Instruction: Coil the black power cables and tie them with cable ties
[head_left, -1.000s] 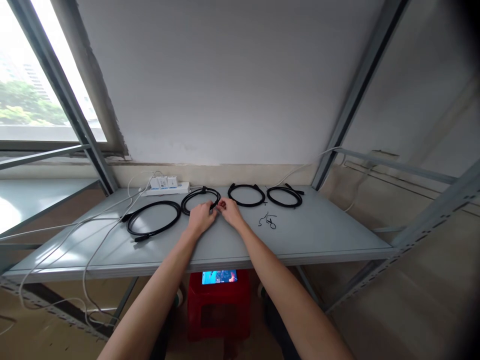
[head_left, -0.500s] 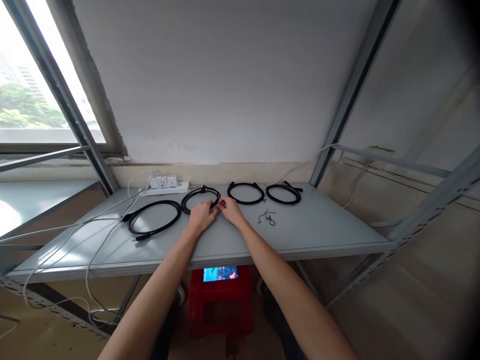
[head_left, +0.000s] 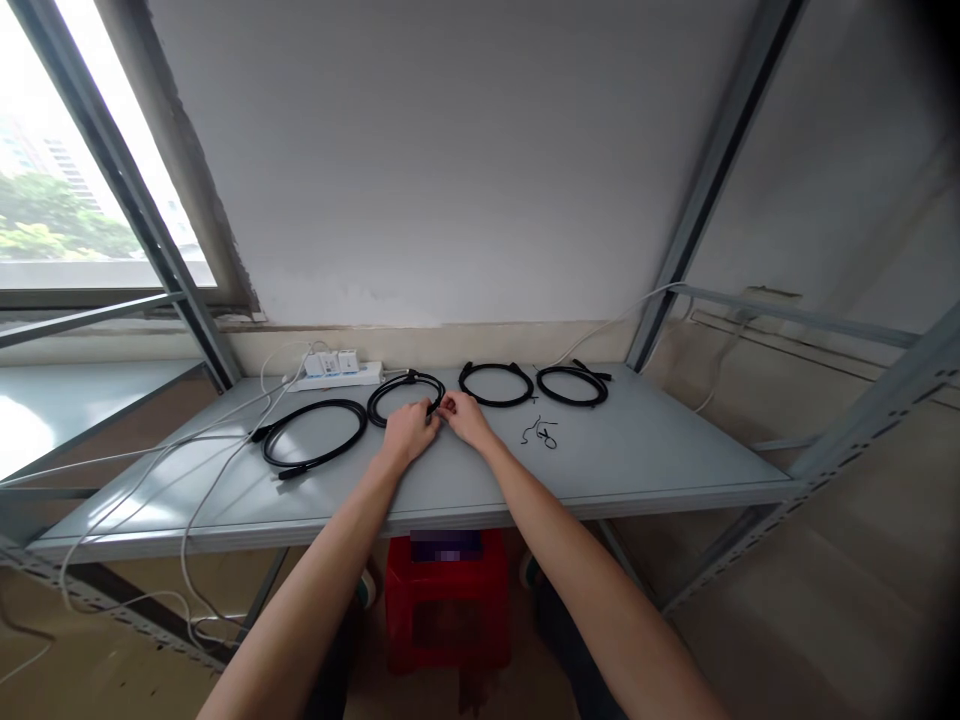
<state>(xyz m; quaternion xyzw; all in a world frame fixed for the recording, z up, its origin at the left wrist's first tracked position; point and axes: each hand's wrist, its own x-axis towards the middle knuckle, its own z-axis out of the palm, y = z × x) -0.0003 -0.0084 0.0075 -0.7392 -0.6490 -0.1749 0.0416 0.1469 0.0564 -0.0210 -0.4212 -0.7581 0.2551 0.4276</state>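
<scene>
A coiled black cable [head_left: 370, 402] lies on the grey metal shelf, its right side by my hands. My left hand [head_left: 410, 430] is closed on the near right part of this coil. Just right of it, my right hand [head_left: 464, 415] is closed in a pinch at the coil's edge; whatever is between its fingertips is too small to make out. Another black cable coil [head_left: 365, 425] lies to the left with its plug ends apart. Two more, a middle coil [head_left: 495, 402] and a right coil [head_left: 571, 401], rest farther back. Several thin black ties [head_left: 545, 434] lie right of my hands.
A white power strip [head_left: 337, 377] with chargers stands by the wall, its white cords trailing over the shelf's left edge. Metal uprights [head_left: 679, 235] frame the shelf [head_left: 645, 470]. Below its front edge is a red stool [head_left: 448, 590] with a lit screen [head_left: 445, 546] on it.
Both hands stay at the same coil, with only slight finger movement. The whole view has shifted a little, and the screen on the stool has turned from a bright picture to dark purple.
</scene>
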